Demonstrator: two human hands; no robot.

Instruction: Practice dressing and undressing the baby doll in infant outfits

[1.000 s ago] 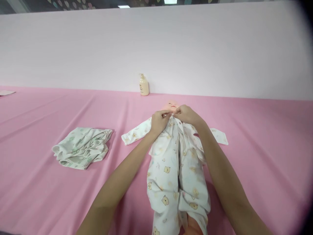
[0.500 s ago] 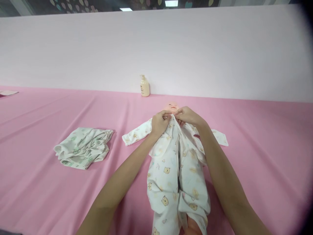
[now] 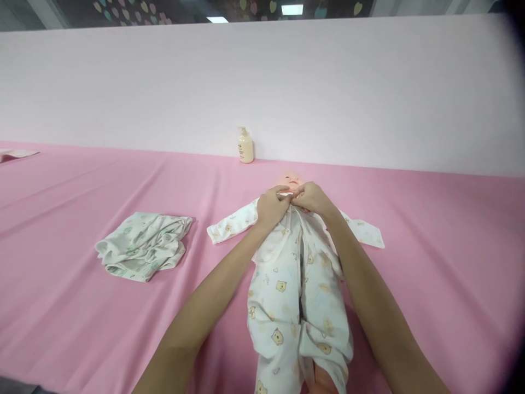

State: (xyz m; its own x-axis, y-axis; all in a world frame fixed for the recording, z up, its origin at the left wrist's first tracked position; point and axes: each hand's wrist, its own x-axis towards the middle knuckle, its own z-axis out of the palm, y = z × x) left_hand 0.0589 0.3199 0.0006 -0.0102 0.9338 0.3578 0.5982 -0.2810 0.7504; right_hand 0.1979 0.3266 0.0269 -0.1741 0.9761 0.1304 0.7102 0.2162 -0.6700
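Note:
A baby doll (image 3: 292,180) lies on its back, dressed in a white baby romper (image 3: 279,306) with a bear print. The romper's front is parted down the middle below the chest, and both sleeves are spread out to the sides. At the neckline, my left hand (image 3: 274,208) pinches one edge of the collar. My right hand (image 3: 312,198) pinches the other edge, and the fingertips of both hands meet just under the doll's chin. The exact fastening between the fingers is hidden. A bare doll foot or leg (image 3: 322,380) shows at the bottom.
On the pink sheet (image 3: 82,317) to the left lies a crumpled white-and-green baby garment (image 3: 145,246). A cream pump bottle (image 3: 245,146) stands against the white wall (image 3: 262,82) behind the doll. A pale flat item (image 3: 18,154) is at the far left edge.
My hands have drawn closer together at the collar, bringing its two edges together. The view has shifted slightly; the bottle and the crumpled garment stay in place.

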